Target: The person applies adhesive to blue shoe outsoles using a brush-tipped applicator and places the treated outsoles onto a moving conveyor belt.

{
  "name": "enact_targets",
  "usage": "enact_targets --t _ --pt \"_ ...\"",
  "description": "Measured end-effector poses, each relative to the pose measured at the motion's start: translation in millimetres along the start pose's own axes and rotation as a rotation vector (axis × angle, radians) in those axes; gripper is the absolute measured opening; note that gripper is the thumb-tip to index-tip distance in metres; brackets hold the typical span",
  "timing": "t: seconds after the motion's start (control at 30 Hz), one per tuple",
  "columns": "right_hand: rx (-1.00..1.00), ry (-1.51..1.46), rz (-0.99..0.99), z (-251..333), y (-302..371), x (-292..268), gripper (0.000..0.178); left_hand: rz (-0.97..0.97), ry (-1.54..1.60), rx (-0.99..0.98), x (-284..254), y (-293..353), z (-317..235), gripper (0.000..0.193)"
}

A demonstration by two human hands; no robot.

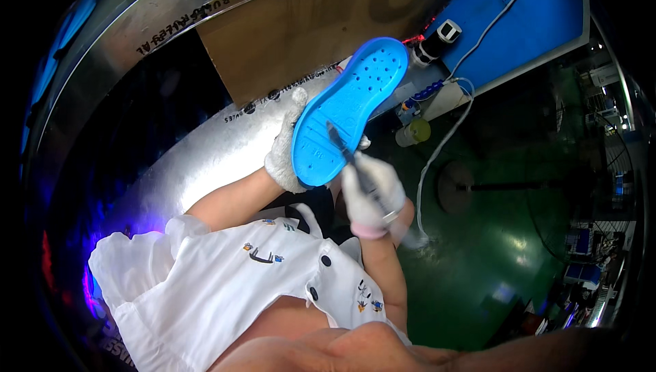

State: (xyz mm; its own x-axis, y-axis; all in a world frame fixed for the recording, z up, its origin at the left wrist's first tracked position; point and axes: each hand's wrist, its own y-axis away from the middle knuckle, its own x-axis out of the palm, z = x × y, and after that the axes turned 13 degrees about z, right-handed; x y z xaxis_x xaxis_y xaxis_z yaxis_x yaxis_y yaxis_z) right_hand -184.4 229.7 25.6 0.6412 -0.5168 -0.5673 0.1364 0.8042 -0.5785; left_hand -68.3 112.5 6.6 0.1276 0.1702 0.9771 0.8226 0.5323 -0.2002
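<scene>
A bright blue shoe sole [335, 122] with small holes in its wide far end is held up in front of me, tilted to the right. My left hand [285, 146], in a white knit glove, grips its left edge near the heel end. In my right hand [374, 191], also white-gloved, is a slim dark tool with a pointed tip [336, 136]. The tip lies over the sole's heel half; whether it touches cannot be seen. Motion slightly blurs my right hand. The fingers behind the sole are mostly hidden.
Beyond the sole is a shiny metal surface [212, 150] with a brown cardboard sheet [273, 30]. To the right are a blue panel [519, 16], a black-and-white cylinder [437, 42], a yellowish round container [413, 133], a hanging grey cable [444, 141] and green floor [471, 256].
</scene>
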Motion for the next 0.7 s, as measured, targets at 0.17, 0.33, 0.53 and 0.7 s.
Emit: enact_targets --t 0.17,0.33,0.53,0.7 --pt "-0.078 -0.335 0.163 28 1 -6 0.025 0.088 -0.19 -0.168 1 -3 -19 0.098" --pt "-0.211 -0.078 0.292 15 -12 -22 0.024 0.122 -0.203 -0.402 -11 -12 -48 0.087" --pt "-0.038 -0.387 0.338 14 -12 -18 0.023 -0.202 -0.553 -0.553 6 -17 -56 0.065" --pt "-0.298 0.088 0.524 33 -6 -22 0.026 -0.122 -0.641 -0.679 1 -26 -72 0.047"
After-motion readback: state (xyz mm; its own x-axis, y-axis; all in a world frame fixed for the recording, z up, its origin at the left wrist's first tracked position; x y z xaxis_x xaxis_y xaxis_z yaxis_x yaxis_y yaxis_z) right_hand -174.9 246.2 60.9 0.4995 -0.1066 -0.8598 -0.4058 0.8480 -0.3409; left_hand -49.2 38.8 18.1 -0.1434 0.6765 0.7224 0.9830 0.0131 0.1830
